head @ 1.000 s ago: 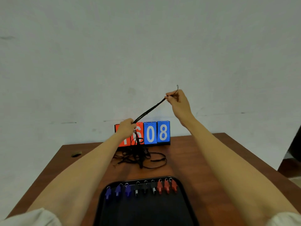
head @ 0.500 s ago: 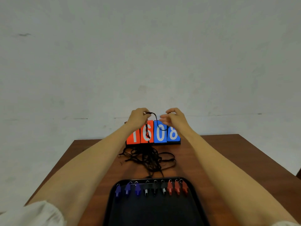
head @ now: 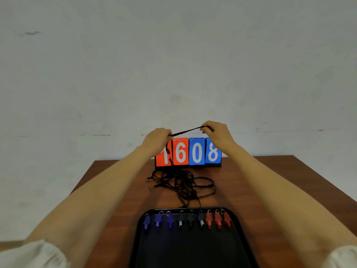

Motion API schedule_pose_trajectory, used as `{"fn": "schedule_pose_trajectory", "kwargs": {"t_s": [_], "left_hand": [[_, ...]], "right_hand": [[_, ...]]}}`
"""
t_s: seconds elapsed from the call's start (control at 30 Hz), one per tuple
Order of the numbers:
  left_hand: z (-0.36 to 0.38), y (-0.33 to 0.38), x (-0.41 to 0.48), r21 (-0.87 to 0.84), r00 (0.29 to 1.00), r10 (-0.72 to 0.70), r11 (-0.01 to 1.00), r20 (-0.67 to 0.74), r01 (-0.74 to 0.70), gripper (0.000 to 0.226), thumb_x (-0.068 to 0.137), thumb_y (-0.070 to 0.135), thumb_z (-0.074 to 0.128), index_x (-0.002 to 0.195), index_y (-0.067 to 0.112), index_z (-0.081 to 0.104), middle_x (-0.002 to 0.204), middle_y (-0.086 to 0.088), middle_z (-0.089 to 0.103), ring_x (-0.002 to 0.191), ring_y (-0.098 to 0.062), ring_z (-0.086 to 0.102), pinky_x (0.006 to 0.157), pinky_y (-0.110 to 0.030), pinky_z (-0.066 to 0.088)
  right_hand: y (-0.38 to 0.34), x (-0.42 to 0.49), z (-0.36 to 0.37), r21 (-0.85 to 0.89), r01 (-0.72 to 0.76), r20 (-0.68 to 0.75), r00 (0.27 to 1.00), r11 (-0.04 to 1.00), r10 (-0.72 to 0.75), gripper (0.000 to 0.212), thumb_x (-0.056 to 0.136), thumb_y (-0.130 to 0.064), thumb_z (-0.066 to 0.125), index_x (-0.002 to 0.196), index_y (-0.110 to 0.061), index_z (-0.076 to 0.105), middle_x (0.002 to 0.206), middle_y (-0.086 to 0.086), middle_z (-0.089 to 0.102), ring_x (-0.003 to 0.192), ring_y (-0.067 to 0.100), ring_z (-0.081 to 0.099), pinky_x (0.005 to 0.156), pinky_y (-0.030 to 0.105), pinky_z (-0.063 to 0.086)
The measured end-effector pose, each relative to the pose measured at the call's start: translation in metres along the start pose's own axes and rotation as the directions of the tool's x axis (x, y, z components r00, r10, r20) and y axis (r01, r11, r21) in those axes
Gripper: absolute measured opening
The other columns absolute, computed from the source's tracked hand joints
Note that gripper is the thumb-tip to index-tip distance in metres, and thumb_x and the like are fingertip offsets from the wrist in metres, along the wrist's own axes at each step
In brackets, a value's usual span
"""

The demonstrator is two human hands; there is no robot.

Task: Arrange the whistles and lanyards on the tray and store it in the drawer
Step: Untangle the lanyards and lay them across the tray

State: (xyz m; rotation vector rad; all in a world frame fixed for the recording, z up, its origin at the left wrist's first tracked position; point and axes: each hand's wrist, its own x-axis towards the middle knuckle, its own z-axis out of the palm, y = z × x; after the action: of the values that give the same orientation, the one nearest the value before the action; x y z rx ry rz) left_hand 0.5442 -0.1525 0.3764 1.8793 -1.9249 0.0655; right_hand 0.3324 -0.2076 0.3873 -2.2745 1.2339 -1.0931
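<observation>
Both hands [head: 158,139] [head: 217,133] pinch black lanyard [head: 185,131] taut — above scoreboard [head: 188,151].

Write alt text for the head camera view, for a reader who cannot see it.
Two bare hands, left hand and right hand, stretch a black lanyard taut above a wooden table, in front of a flip scoreboard reading 1608. Below lie a tangle of black lanyards and a black tray with nine whistles in a row: three blue, three black, three red.
</observation>
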Motion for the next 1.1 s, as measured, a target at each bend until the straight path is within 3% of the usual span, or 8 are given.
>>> {"fn": "schedule_pose_trajectory", "kwargs": {"t_s": [0.3, 0.43, 0.57, 0.7, 0.77, 0.87, 0.97, 1.1], "left_hand": [[0.025, -0.015, -0.019, -0.089, 0.982, -0.151, 0.983, 0.111, 0.161, 0.014, 0.099, 0.021, 0.037, 0.094, 0.009, 0.044, 0.081, -0.008, 0.055, 0.064, -0.018, 0.045, 0.054, -0.028, 0.033], [0.042, -0.024, -0.028, -0.302, 0.971, -0.175, 0.928, 0.161, 0.217, 0.007, 0.097, 0.017, 0.044, 0.093, 0.011, 0.045, 0.084, -0.009, 0.06, 0.071, -0.021, 0.054, 0.065, -0.03, 0.044], [0.054, -0.041, -0.032, -0.253, 0.954, -0.289, 0.919, 0.084, 0.301, 0.003, 0.093, 0.01, 0.048, 0.092, 0.008, 0.051, 0.09, -0.01, 0.061, 0.077, -0.024, 0.055, 0.068, -0.033, 0.045], [0.055, -0.043, -0.035, -0.247, 0.861, -0.485, 0.825, 0.151, 0.508, 0.047, 0.086, 0.01, 0.063, 0.126, 0.004, 0.038, 0.124, -0.02, 0.044, 0.101, -0.034, 0.056, 0.084, -0.039, 0.047], [0.058, -0.03, -0.035, -0.213, 0.874, -0.426, 0.855, 0.234, 0.473, 0.07, 0.081, 0.007, 0.069, 0.137, 0.003, 0.027, 0.137, -0.021, 0.028, 0.115, -0.036, 0.051, 0.092, -0.037, 0.046], [0.061, 0.003, -0.035, -0.369, 0.961, -0.179, 0.896, 0.21, 0.248, 0.066, 0.081, 0.013, 0.071, 0.136, 0.008, 0.036, 0.135, -0.008, 0.039, 0.125, -0.022, 0.045, 0.102, -0.036, 0.041], [0.054, 0.041, -0.032, -0.544, 0.972, -0.052, 0.821, 0.228, 0.172, 0.07, 0.088, 0.029, 0.065, 0.145, 0.013, 0.029, 0.143, -0.002, 0.042, 0.126, -0.019, 0.045, 0.103, -0.033, 0.038], [0.049, 0.061, -0.027, -0.709, 0.984, -0.04, 0.688, 0.176, 0.155, 0.048, 0.091, 0.022, 0.06, 0.135, 0.012, 0.044, 0.087, 0.003, 0.067, 0.066, -0.009, 0.058, 0.067, -0.02, 0.047]], "right_hand": [[0.004, -0.002, -0.002, 0.048, -0.053, -0.084, 0.995, 0.997, 0.057, 0.026, 0.097, -0.009, 0.044, 0.108, -0.002, 0.066, 0.103, 0.013, 0.069, 0.062, 0.002, 0.049, 0.049, 0.004, 0.039], [0.014, 0.0, -0.003, 0.044, -0.115, -0.101, 0.988, 0.992, 0.119, 0.026, 0.097, -0.009, 0.044, 0.108, -0.001, 0.066, 0.104, 0.014, 0.07, 0.078, 0.014, 0.055, 0.056, 0.008, 0.036], [0.032, -0.002, -0.006, 0.048, -0.218, -0.131, 0.966, 0.975, 0.223, 0.026, 0.097, -0.01, 0.045, 0.106, 0.0, 0.066, 0.103, 0.016, 0.069, 0.069, 0.016, 0.053, 0.05, 0.009, 0.039], [0.043, -0.01, -0.002, -0.075, -0.207, -0.031, 0.978, 0.976, 0.205, 0.024, 0.096, -0.009, 0.045, 0.103, -0.001, 0.067, 0.1, 0.017, 0.069, 0.078, 0.026, 0.06, 0.064, 0.025, 0.041], [0.04, -0.014, 0.004, -0.108, -0.183, 0.051, 0.981, 0.977, 0.189, 0.023, 0.095, -0.009, 0.046, 0.102, -0.004, 0.067, 0.097, 0.015, 0.07, 0.069, 0.023, 0.059, 0.055, 0.021, 0.041], [0.027, -0.017, 0.012, -0.142, -0.114, 0.138, 0.981, 0.983, 0.134, 0.024, 0.094, -0.009, 0.046, 0.104, -0.004, 0.067, 0.091, 0.01, 0.066, 0.056, 0.008, 0.047, 0.051, 0.015, 0.034], [0.012, -0.022, 0.016, -0.134, -0.04, 0.18, 0.982, 0.99, 0.064, 0.023, 0.095, -0.011, 0.048, 0.105, -0.004, 0.068, 0.087, 0.006, 0.063, 0.055, 0.003, 0.044, 0.052, 0.014, 0.033], [-0.002, -0.027, 0.013, -0.088, 0.016, 0.187, 0.982, 0.996, 0.0, 0.02, 0.093, -0.012, 0.054, 0.104, -0.006, 0.069, 0.087, 0.005, 0.064, 0.064, 0.006, 0.05, 0.057, 0.011, 0.035]]}}
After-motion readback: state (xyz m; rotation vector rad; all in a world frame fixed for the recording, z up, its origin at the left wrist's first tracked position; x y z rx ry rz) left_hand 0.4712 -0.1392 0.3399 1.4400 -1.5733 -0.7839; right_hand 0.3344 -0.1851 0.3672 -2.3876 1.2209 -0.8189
